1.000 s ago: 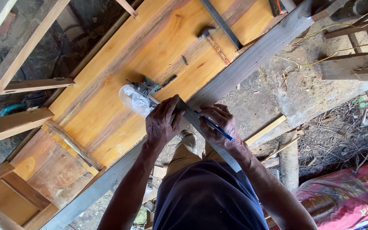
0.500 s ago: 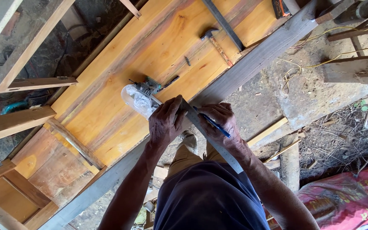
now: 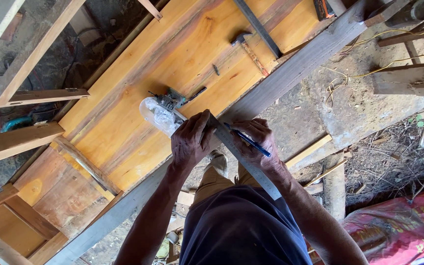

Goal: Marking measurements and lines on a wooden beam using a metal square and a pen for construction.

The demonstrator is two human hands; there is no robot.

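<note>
1. One steel rule (image 3: pixel 244 162) lies across one grey plank (image 3: pixel 280 78); thin and stiff, likely slippery, it is best pressed flat.
2. The left hand (image 3: pixel 191 140) pins the rule down, fingers spread.
3. The right hand (image 3: pixel 256 142) pinches one blue pencil (image 3: pixel 249 140).
4. Beyond: one plastic bag (image 3: pixel 157 116), one hammer (image 3: pixel 247 48).

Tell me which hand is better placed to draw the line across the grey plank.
Right. The right hand holds the blue pen at the steel square; the left hand is pressing that square onto the grey plank.
</note>
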